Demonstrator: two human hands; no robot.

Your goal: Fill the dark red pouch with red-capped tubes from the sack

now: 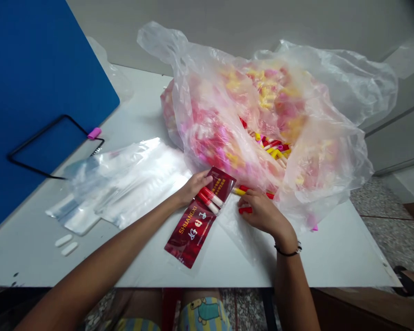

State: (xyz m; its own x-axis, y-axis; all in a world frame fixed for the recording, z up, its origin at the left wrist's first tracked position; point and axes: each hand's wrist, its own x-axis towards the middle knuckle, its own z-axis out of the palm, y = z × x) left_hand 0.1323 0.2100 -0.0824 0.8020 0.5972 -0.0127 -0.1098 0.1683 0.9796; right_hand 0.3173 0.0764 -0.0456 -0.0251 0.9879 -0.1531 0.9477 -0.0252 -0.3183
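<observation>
The white table point(179, 264) runs under my arms. My left hand point(193, 187) has the top of a red foil sachet point(191, 232), fingers closed on it, with red-and-white tubes point(209, 200) inside. My right hand point(262, 212) curls almost shut on a red-capped tube point(245, 210) just beside the sachet. Flat clear plastic bags point(124, 186) lie left, a blue board point(44, 92) past them. Ahead, a big clear bag point(334, 170) holds heaped pink and yellow tubes point(265, 92), against a grey wall point(227, 27).

My white table point(200, 271) stood by a pale grey wall point(234, 27). Speckled grey terrazzo floor point(382, 234) and a brown wooden bench point(359, 308) lay beside it.
</observation>
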